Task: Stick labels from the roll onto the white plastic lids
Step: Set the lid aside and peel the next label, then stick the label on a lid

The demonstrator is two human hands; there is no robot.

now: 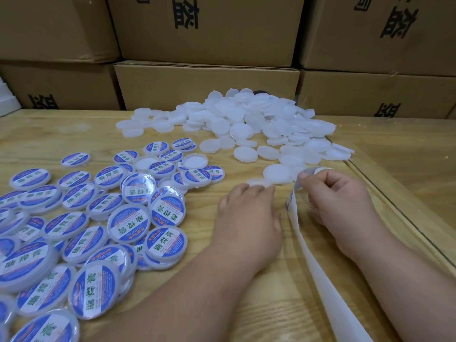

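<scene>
Curled right hand (338,201) pinches the label strip (318,275) at centre right, the strip trailing to the lower right corner. Left hand (246,213) reaches flat, fingertips touching a plain white lid (257,181) just above it. Labelled lids (98,218) fill the lower left; unlabelled lids (246,122) are heaped at upper centre.

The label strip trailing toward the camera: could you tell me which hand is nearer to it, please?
Right. The right hand pinches the label strip at its top; the left hand lies apart to its left, fingers on a plain lid.
</scene>
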